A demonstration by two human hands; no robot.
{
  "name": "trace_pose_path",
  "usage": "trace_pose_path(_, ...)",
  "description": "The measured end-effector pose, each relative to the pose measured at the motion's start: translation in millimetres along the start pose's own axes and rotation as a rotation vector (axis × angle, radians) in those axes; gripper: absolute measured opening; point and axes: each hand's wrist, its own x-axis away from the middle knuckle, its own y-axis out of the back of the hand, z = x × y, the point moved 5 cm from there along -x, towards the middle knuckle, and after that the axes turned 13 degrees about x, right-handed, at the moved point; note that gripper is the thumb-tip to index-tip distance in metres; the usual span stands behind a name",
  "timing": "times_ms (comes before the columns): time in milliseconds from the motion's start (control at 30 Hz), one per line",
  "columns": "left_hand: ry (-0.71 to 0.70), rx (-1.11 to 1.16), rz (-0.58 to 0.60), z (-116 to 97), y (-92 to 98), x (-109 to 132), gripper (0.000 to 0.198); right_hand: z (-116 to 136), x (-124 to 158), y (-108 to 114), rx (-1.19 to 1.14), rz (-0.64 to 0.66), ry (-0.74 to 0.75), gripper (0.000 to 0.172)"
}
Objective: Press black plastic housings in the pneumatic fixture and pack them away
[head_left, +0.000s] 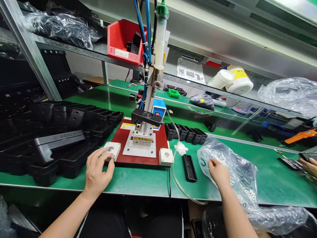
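Note:
My left hand (97,173) rests by the left white button box (114,150), its fingers apart and their tips at the metal button. Over a clear plastic bag (244,172) with dark rings in it, my right hand (219,172) has its fingers pinched together. What they hold, if anything, is hidden; a small black ring (203,162) shows just left of them. Between my hands stands a bench press (150,86) on a dark red base (119,135). A black part (146,116) sits in it. An open black housing (190,168) lies left of the bag.
Black cases are piled at left, with a grey BOSCH-marked piece (59,142) on them. A row of black housings (185,133) stands behind. The right button box (166,156) and a clear hose (177,178) lie between. A co-worker's hand (309,165) is at far right.

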Motion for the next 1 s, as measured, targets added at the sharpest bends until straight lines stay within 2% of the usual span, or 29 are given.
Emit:
trace_pose_path(133, 0.010, 0.003, 0.004, 0.3, 1.2, 0.8, 0.023, 20.2, 7.1, -11.5, 0.117, 0.135, 0.023, 0.039)
trace_pose_path(367, 0.050, 0.035, 0.021, 1.6, -0.9, -0.5, 0.021, 22.1, 4.3, -29.6, 0.230, 0.265, 0.150, 0.021)
trace_pose_path(500, 0.085, 0.056, 0.000, 3.3, -0.5, -1.1, 0.021, 21.8, 5.1, -21.3, 0.275, 0.253, 0.187, 0.020)
trace_pose_path(600, 0.102, 0.072, -0.002, 4.3, -0.4, -0.9, 0.021, 34.8, 6.6, 1.7, 0.287, 0.196, 0.219, 0.020)
trace_pose_path(700, 0.120, 0.091, 0.001, 5.3, -0.2, 0.3, 0.021, 73.6, 11.4, 42.7, 0.232, 0.017, 0.296, 0.022)
trace_pose_path(833, 0.131, 0.098, -0.010, 6.4, 1.2, 1.8, 0.020, 159.8, 25.5, 103.8, -0.088, -0.222, 0.495, 0.021)
trace_pose_path(933, 0.135, 0.104, -0.013, 7.2, 1.3, 1.9, 0.020, 226.6, 34.0, 140.8, -0.327, -0.342, 0.660, 0.017)
trace_pose_path(1000, 0.134, 0.113, -0.012, 7.4, 1.0, 1.8, 0.020, 261.3, 36.3, 161.4, -0.428, -0.455, 0.739, 0.017)
